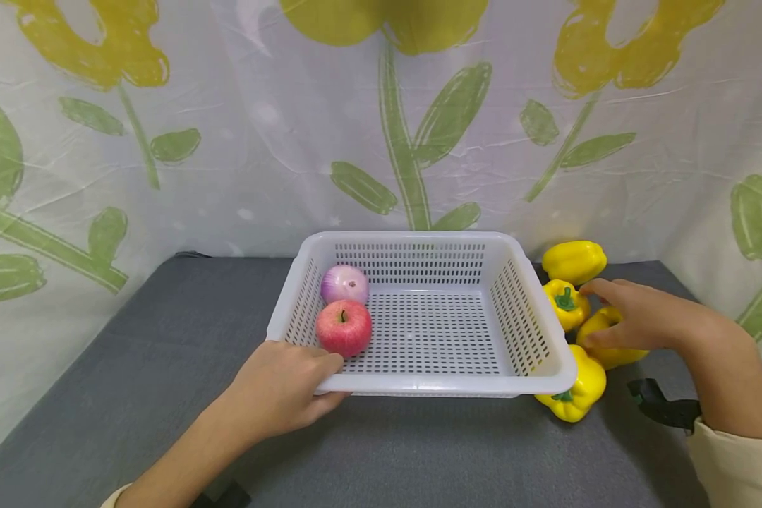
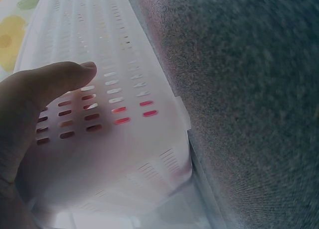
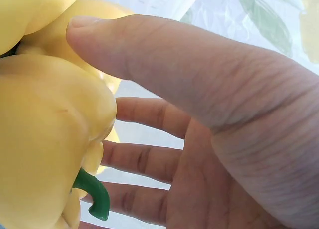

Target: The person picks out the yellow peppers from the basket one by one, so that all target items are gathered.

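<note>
My left hand [image 1: 286, 381] grips the white plastic basket [image 1: 419, 384] at its front left rim, fingers over the edge. In the left wrist view the thumb [image 2: 65, 78] lies along the outside of the slotted wall. A red apple [image 1: 344, 329] and a purple onion [image 1: 345, 284] sit in the basket's left end. To the right of the basket, my right hand [image 1: 648, 317] is spread over a yellow bell pepper [image 1: 624, 355]. Seen from the right wrist, its fingers extend beside a yellow bell pepper [image 3: 50, 124] with a green stem, with the thumb [image 3: 104, 45] apart from them.
More yellow bell peppers cluster by the basket's right side: one at the back [image 1: 574, 262], one with its stem up [image 1: 566, 305], and one at the front corner [image 1: 578, 388]. Grey cloth [image 1: 165, 353] covers the table. Flower-print curtain [image 1: 260, 141] hangs behind.
</note>
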{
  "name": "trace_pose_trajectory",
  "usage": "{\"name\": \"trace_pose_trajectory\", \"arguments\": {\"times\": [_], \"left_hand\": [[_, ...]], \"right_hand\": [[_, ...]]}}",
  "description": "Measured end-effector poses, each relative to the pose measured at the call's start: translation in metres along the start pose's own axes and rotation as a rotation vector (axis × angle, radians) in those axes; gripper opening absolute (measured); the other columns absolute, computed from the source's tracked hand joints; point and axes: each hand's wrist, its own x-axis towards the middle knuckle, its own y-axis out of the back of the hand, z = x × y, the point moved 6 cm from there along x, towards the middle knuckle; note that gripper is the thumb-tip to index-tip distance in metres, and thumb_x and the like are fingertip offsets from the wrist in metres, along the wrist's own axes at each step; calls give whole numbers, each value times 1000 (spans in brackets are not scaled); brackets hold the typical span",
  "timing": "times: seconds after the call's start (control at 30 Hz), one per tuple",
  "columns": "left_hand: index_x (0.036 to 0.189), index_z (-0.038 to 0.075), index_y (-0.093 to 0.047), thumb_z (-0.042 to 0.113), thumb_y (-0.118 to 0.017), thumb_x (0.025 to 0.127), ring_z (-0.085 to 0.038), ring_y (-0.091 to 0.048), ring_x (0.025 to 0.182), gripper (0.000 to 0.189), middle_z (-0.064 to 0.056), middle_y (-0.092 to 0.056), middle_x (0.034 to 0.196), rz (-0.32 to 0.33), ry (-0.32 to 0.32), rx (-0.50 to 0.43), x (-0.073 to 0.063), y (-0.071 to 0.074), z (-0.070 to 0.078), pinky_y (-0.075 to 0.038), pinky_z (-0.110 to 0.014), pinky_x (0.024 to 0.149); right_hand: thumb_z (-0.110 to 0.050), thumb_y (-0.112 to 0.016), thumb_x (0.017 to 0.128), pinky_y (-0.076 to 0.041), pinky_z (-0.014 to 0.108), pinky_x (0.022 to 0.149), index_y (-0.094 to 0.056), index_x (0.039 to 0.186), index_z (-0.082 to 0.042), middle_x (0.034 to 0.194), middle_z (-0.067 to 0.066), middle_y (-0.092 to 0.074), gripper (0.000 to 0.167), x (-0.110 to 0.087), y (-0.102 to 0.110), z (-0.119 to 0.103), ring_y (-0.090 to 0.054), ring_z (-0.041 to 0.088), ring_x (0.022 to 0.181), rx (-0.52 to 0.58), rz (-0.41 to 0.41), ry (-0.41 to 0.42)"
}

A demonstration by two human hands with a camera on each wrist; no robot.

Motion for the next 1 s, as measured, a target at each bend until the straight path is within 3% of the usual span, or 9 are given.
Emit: {"name": "trace_pose_trajectory", "arguments": {"times": [0.2, 0.43, 0.7, 1.0], "left_hand": [[69, 19, -44, 23, -82, 75, -6, -31, 49, 38, 11, -37, 57, 29, -7, 9, -1, 2, -1, -23, -22, 44], [70, 19, -47, 25, -83, 76, -5, -31, 49, 37, 11, -38, 57, -9, 6, 2, -3, 1, -2, -24, -22, 44], [69, 19, -45, 23, -83, 75, -5, -31, 49, 39, 11, -36, 57, 20, -7, -10, -3, 2, 0, -23, -21, 45], [70, 19, -46, 24, -83, 76, -5, -32, 49, 38, 11, -38, 57, 8, -7, -6, -2, 2, 0, -25, -21, 44]], "right_hand": [[-43, -80, 83, -48, 58, 82, -45, 138, 4, 129, 32, -51, 80, -1, 0, -1, -55, 46, 110, -9, 21, 8], [-41, -77, 86, -45, 63, 86, -46, 140, 3, 135, 34, -48, 76, 0, 0, -6, -51, 50, 116, -4, 40, 26], [-40, -77, 86, -45, 64, 86, -45, 141, 3, 137, 35, -46, 76, -1, 1, -7, -51, 50, 116, -10, 21, 10], [-38, -76, 88, -44, 64, 86, -47, 140, 3, 137, 35, -45, 73, -2, -3, -6, -51, 50, 117, -3, 46, 43]]}}
